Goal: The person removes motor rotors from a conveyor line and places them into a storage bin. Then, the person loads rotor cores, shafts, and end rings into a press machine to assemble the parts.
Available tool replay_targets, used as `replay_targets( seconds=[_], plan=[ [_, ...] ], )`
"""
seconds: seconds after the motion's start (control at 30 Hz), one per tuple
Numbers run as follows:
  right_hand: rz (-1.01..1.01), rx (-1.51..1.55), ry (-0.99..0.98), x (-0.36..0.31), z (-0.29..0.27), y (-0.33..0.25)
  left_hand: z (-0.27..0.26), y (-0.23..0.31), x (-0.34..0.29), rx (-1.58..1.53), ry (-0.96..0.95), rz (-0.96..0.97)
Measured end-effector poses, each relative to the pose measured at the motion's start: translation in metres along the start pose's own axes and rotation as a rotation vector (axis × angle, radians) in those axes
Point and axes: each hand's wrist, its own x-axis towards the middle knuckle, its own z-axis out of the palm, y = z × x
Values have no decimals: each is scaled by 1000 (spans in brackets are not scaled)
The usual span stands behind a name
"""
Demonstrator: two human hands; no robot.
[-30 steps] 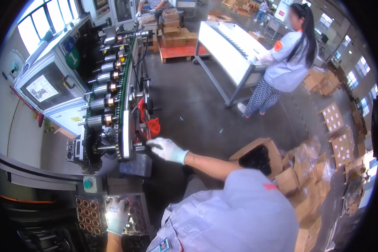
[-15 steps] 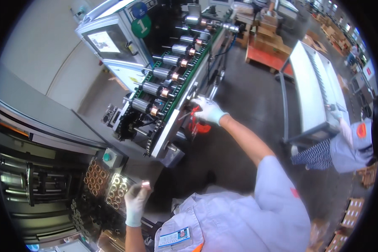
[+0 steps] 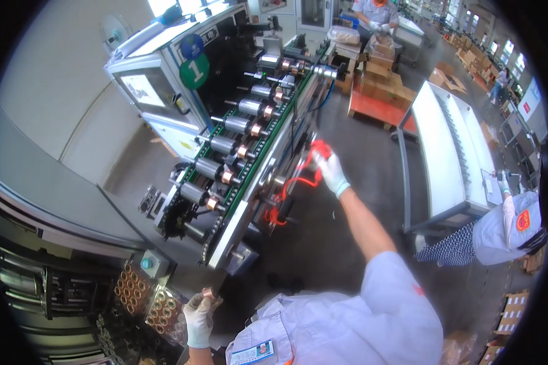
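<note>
Pinched between the fingertips of the left hand (image 3: 198, 319) is a small copper-coloured ring (image 3: 208, 292), at seven o'clock of the view. The right hand (image 3: 330, 174), toward three o'clock, seems closed around a red coiled cord (image 3: 309, 182). If the pinch is too light, the ring could drop; a loose loop could catch the conveyor (image 3: 231, 236) at nine o'clock from this hand.

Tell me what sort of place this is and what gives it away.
Most likely a factory floor, perhaps for motor parts: a conveyor carries a row of metal rotors beside a machine cabinet, and cardboard boxes sit on a red pallet.
</note>
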Motion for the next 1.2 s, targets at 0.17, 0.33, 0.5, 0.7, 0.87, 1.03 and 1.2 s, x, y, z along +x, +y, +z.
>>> replay_targets(
  seconds=[0.17, 0.33, 0.5, 0.7, 0.87, 1.03, 1.2],
  plan=[
    [-34, -1279, -713, -45, 24, -50, 45, 11, 56, 56, -178, 10],
    [158, -1215, -128, -27, -48, -65, 69, 12, 97, 42, -295, -1],
    [288, -822, 158, 26, -114, -80, 118, 9, 123, -19, -334, -71],
    [181, -625, 277, 174, -215, -81, 188, 4, 147, 40, -310, -136],
    [187, -757, 137, 285, -258, -66, 255, -30, 158, 42, -237, -156],
    [49, -869, -222, 353, -233, -53, 298, -31, 140, 247, -110, -234],
    [204, -1014, 404, 476, -309, -31, 308, -44, 151, 301, -56, -222]
  ],
)
